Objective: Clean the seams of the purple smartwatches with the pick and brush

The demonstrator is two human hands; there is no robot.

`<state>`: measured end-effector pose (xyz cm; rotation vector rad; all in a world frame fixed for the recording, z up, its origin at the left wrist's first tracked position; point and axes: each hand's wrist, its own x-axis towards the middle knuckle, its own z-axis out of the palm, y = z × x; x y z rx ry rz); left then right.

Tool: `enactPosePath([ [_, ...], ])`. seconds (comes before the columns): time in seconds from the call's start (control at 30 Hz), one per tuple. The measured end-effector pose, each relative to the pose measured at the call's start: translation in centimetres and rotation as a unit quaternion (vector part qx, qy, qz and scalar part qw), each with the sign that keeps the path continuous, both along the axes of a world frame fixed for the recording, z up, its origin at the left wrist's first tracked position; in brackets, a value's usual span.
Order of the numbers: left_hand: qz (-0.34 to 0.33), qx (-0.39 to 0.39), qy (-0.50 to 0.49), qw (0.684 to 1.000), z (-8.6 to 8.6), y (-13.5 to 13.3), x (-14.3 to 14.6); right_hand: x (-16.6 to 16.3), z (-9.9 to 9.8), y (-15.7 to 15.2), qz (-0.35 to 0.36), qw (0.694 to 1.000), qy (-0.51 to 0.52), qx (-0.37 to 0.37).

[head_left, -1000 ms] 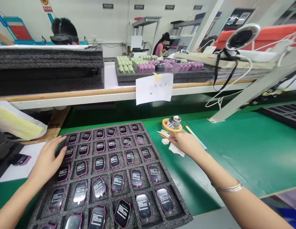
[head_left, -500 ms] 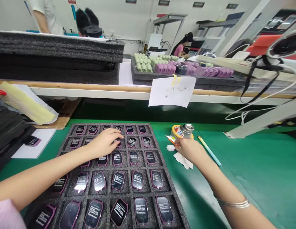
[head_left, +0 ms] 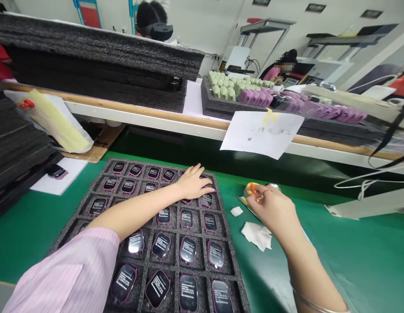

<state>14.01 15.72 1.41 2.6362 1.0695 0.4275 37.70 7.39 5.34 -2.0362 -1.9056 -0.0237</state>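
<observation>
Well off to the left of the left hand (head_left: 193, 184), one loose watch body (head_left: 55, 171) lies on a white sheet (head_left: 58, 180). Nearer, the foam tray (head_left: 226, 204) sits on the green worktop (head_left: 352, 252), and the left hand lies released and flat on its far right corner, fingers spread over the watch bodies (head_left: 187, 249) there. Between the two hands lies one small white scrap (head_left: 236, 211). The right hand (head_left: 273, 208) hovers just right of the tray, thumb and fingers pinched on a thin orange-tipped tool (head_left: 253, 190); what kind of tool is too small to tell. Beyond its fingertips a yellow roll (head_left: 247, 189) peeks out, and just nearer than the hand lies one crumpled white wipe (head_left: 258, 234). One paper note (head_left: 262, 132) hangs from the shelf above the right hand.

As for progress, every pocket in view holds a watch body with its lit screen up — none stands empty. Nothing marks handled pieces from untouched ones, so I judge the share done cannot be read here.

By count: two hands, one tray on the worktop, six pockets across. The rows run under the arm and off the near edge — no full tally is possible.
</observation>
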Motion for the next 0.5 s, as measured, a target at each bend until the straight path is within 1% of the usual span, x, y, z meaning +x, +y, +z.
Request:
enactPosePath([
  [0.07, 0.007, 0.007, -0.016, 1.000, -0.3, 0.3, -0.2, -1.7, 0.4, 0.4, 0.043, 0.995, 0.070, 0.052],
  [0.1, 0.009, 0.012, -0.025, 1.000, -0.3, 0.3, -0.4, -2.6, 0.2, 0.8, 0.064, 0.990, 0.105, 0.066],
  [0.2, 0.009, 0.027, -0.054, 0.998, -0.3, 0.2, -1.3, -5.0, -1.1, 2.6, 0.095, 0.974, 0.192, 0.078],
  [0.3, 0.004, 0.032, -0.077, 0.996, -0.1, -0.1, -2.0, -6.3, -2.5, 4.6, 0.092, 0.961, 0.251, 0.072],
  [0.37, 0.002, 0.029, -0.087, 0.996, -0.1, -0.1, -2.3, -7.0, -3.0, 5.6, 0.085, 0.950, 0.294, 0.069],
  [0.5, 0.002, 0.026, -0.094, 0.995, -0.1, 0.1, -2.2, -8.6, -3.7, 7.0, 0.062, 0.912, 0.399, 0.074],
])
